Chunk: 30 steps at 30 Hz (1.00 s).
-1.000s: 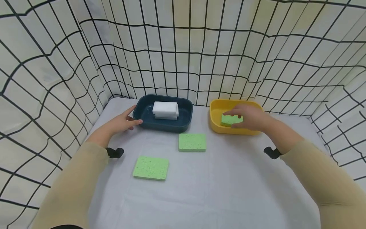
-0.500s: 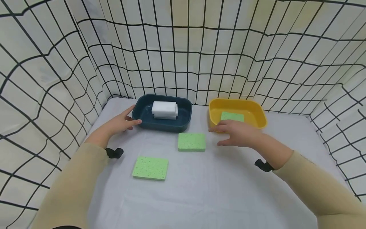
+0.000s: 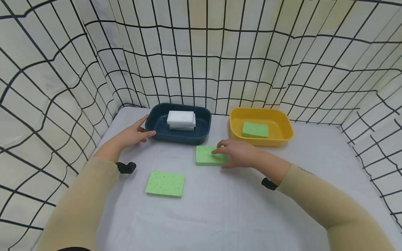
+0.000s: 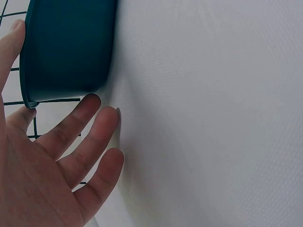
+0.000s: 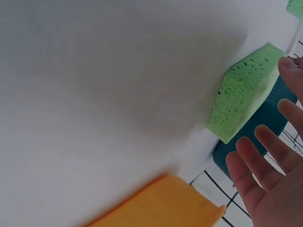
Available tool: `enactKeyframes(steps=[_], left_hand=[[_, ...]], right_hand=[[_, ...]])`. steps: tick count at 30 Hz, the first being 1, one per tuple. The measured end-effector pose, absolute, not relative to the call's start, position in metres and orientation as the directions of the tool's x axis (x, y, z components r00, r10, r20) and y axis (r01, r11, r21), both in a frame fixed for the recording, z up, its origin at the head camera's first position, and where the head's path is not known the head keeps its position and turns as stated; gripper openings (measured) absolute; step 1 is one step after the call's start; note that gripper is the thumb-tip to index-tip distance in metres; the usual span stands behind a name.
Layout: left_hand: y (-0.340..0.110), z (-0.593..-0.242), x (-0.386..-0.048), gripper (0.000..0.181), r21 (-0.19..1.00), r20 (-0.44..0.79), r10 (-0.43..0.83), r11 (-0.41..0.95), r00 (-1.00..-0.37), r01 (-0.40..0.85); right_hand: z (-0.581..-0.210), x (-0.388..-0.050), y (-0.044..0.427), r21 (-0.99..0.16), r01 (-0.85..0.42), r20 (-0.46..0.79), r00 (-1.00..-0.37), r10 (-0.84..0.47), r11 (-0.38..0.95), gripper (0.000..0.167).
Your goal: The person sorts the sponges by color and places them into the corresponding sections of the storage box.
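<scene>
My left hand (image 3: pixel 130 136) rests against the left end of a dark blue tub (image 3: pixel 179 138), which holds white folded blocks (image 3: pixel 181 118). In the left wrist view its fingers (image 4: pixel 90 142) lie spread beside the tub wall. My right hand (image 3: pixel 240 154), fingers spread, is over the right part of a green sponge (image 3: pixel 205 156). The right wrist view shows the sponge (image 5: pixel 244 90) in front of the fingers with a gap, not gripped. Another green sponge (image 3: pixel 165 183) lies flat nearer to me. A third green sponge (image 3: pixel 255 130) sits inside a yellow tub (image 3: pixel 279 130).
A white cloth (image 3: pixel 201 216) covers the table. Black wire grid panels (image 3: pixel 207 55) stand behind and on both sides, close behind the tubs. Black wrist straps (image 3: pixel 126 167) sit at both cuffs.
My right hand has come out of the yellow tub, leaving the sponge inside, and moved left and toward me to the middle sponge. The left hand has stayed at the blue tub.
</scene>
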<state>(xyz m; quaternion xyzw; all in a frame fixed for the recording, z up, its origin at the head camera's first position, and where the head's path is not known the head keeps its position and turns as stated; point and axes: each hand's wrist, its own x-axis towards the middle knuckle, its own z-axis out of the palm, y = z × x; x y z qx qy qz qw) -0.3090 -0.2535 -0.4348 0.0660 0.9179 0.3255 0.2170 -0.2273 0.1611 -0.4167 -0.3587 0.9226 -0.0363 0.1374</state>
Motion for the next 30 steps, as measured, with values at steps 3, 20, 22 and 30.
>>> enactKeyframes(steps=[3, 20, 22, 30], left_hand=[[-0.252, -0.435, -0.31, 0.103, 0.625, -0.353, 0.263, 0.781, -0.898, -0.017], [-0.249, -0.438, -0.314, 0.103, 0.618, -0.362, 0.259, 0.786, -0.896, -0.023], [-0.25, -0.437, -0.313, 0.102, 0.611, -0.362, 0.256, 0.791, -0.896, -0.021], [-0.253, -0.434, -0.311, 0.102, 0.609, -0.365, 0.255, 0.793, -0.895, -0.023]], right_hand=[[-0.42, -0.231, 0.156, -0.146, -0.653, -0.242, -0.705, -0.666, 0.744, 0.059], [-0.422, -0.235, 0.157, -0.15, -0.589, -0.271, -0.748, -0.606, 0.794, 0.055], [-0.419, -0.233, 0.159, -0.151, -0.596, -0.254, -0.748, -0.613, 0.789, 0.054], [-0.393, -0.224, 0.167, -0.215, -0.571, -0.213, -0.764, -0.609, 0.792, 0.053]])
